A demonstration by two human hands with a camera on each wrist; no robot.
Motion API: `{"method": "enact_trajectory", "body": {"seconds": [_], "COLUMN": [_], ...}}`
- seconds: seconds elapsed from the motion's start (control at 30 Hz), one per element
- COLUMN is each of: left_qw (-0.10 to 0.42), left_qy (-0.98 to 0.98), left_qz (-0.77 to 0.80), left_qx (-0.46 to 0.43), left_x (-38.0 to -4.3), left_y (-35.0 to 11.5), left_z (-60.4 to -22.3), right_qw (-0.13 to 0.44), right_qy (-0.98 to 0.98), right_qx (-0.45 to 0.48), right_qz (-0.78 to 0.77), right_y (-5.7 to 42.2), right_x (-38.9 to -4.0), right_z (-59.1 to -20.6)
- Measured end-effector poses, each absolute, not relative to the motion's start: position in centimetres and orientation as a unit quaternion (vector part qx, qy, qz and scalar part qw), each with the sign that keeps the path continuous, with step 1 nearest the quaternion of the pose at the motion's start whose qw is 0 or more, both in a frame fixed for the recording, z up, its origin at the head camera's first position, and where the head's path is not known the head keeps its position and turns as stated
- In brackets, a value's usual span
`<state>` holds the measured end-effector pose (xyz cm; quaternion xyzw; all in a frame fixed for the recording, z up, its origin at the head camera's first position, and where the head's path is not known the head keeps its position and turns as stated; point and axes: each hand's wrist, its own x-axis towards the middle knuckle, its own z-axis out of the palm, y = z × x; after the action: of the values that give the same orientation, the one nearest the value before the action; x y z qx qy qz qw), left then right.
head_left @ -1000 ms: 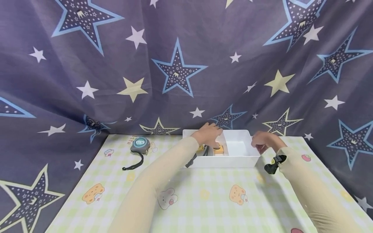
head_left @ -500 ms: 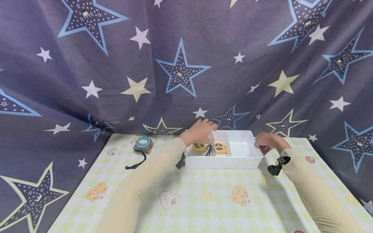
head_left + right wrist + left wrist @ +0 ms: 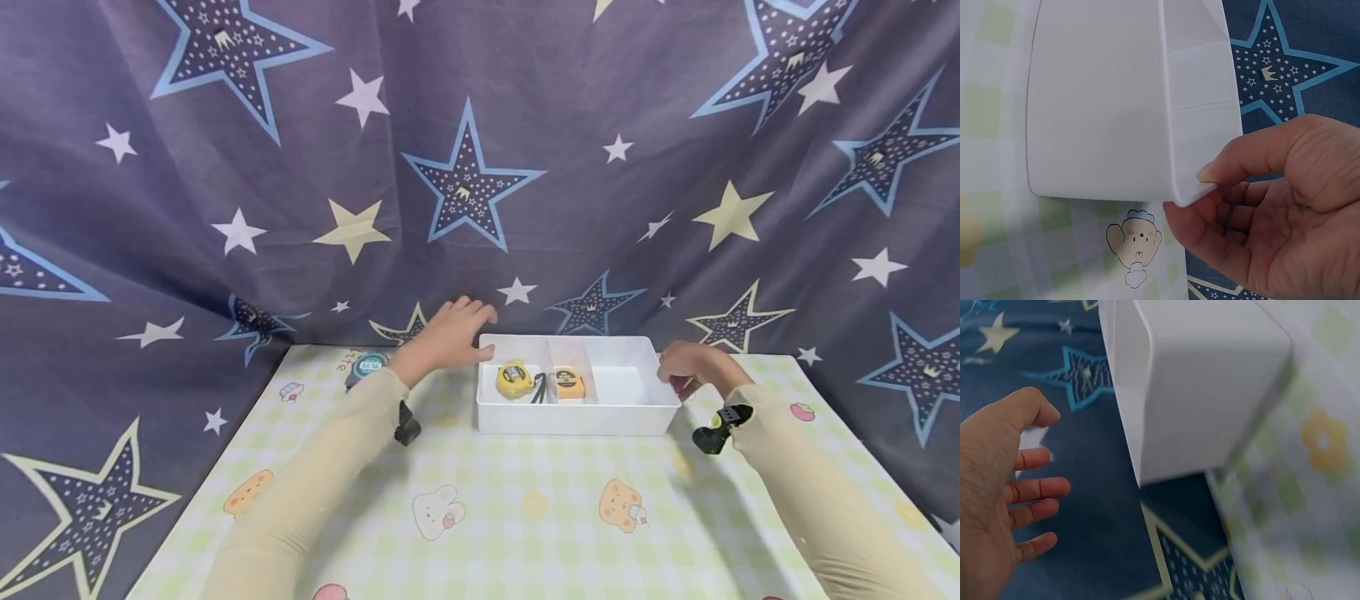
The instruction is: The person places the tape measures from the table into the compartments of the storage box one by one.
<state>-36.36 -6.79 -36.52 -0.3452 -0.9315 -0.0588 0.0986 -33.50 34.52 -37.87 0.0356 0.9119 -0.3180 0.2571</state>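
Note:
A white divided box point(image 3: 577, 419) stands near the back of the table. In its left compartment lies a yellow tape measure point(image 3: 514, 380) with a black strap. The middle compartment holds a small orange block-shaped item point(image 3: 570, 384) with a black label; nothing lies in the right one. My left hand point(image 3: 448, 335), fingers spread and holding nothing, is just left of the box; the left wrist view shows this hand point(image 3: 997, 487) apart from the wall. At the box's other end, my right hand point(image 3: 1285, 200) pinches the rim between thumb and fingers.
A grey and teal tape measure point(image 3: 366, 367) lies at the back left of the table, partly hidden by my left sleeve point(image 3: 322, 475). A dark star-patterned curtain point(image 3: 480, 167) hangs right behind the table point(image 3: 525, 533), which has a checked cloth.
My left hand has moved left, from over the middle compartment to outside the box, uncovering the yellow tape measure and orange item. My right hand stays on the rim. The head view shifted slightly.

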Motion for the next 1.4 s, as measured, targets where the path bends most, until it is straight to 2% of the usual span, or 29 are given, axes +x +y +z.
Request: {"method": "enact_trajectory", "body": {"seconds": [0.63,0.93,1.4], "left_qw": [0.067,0.031,0.036], "left_qy": [-0.966,-0.975,-0.975], "left_qz": [-0.053,-0.060,-0.043], "left_qx": [-0.244,-0.212,-0.213], "left_x": [-35.6,-35.0,-35.3], "left_y": [-18.9,-22.0,-24.3], "left_z": [-38.8,-40.4,-42.4], "right_qw": [0.265,0.277,0.284], "right_qy": [0.889,0.872,0.864], "right_qx": [0.014,0.004,0.001], "right_qz": [-0.374,-0.403,-0.415], "right_y": [35.5,36.4,36.6], "right_x": [-32.9,-32.7,-32.8], "right_z": [-38.0,-38.3,-38.3]}}
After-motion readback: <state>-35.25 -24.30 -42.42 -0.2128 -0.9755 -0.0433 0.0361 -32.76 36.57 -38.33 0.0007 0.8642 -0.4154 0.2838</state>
